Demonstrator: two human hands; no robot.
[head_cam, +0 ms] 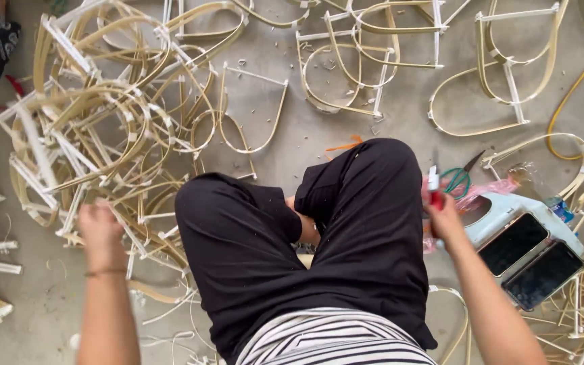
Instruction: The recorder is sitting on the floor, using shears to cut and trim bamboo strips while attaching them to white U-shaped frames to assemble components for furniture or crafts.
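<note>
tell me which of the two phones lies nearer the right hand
The upper-left phone: it lies closer to the right hand, while the other phone sits beyond it, lower right.

Left hand (100,230) motion-blurred, its fingers unreadable against the bamboo frame pile (96,128); right hand's (443,217) small red-and-white object indistinct.

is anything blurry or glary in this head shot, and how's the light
Head view: the left hand is smeared by motion blur over the pile of bent bamboo frames, while the right hand, gripping a small red and white tool, is sharper. The light is soft and even, with faint shadows on the concrete floor. The two phone screens show only a dull sheen.
</note>
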